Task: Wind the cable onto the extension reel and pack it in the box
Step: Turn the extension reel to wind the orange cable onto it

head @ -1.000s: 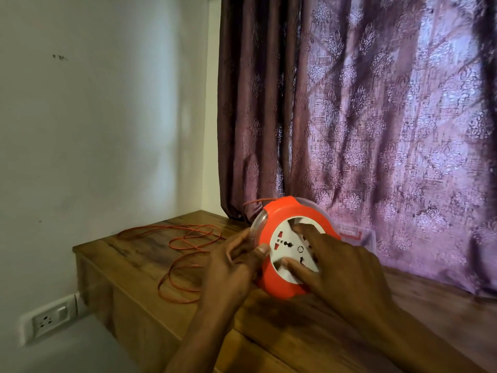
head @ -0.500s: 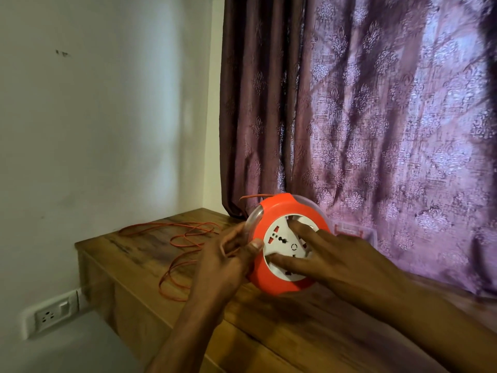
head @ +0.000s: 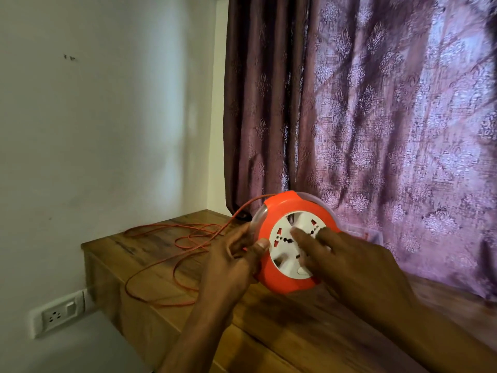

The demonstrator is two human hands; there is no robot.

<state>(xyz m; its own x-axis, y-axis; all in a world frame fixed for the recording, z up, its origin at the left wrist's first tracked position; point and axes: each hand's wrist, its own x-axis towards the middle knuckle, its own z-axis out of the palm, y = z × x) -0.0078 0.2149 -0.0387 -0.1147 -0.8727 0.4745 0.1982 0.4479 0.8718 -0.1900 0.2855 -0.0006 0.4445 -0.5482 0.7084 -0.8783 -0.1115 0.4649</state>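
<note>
A round orange extension reel (head: 279, 275) with a white socket face (head: 289, 238) stands on edge above the wooden table (head: 282, 327). My left hand (head: 231, 262) grips its left rim, thumb on the orange front. My right hand (head: 347, 262) lies on the socket face, fingers spread over the sockets. A thin orange cable (head: 172, 259) runs from the reel's top left down into loose loops on the table's left part. Behind the reel, partly hidden, sits a clear plastic box (head: 372, 235) by the curtain.
A patterned purple curtain (head: 376, 117) hangs right behind the table. A white wall (head: 94, 130) stands at the left, with a wall socket (head: 57, 316) below the table's left end. The table's left edge (head: 88, 254) drops off near the cable loops.
The white socket face has turned under my right hand's fingers. The cable from the reel's top now stretches out further toward the loops. My left hand keeps its hold on the rim.
</note>
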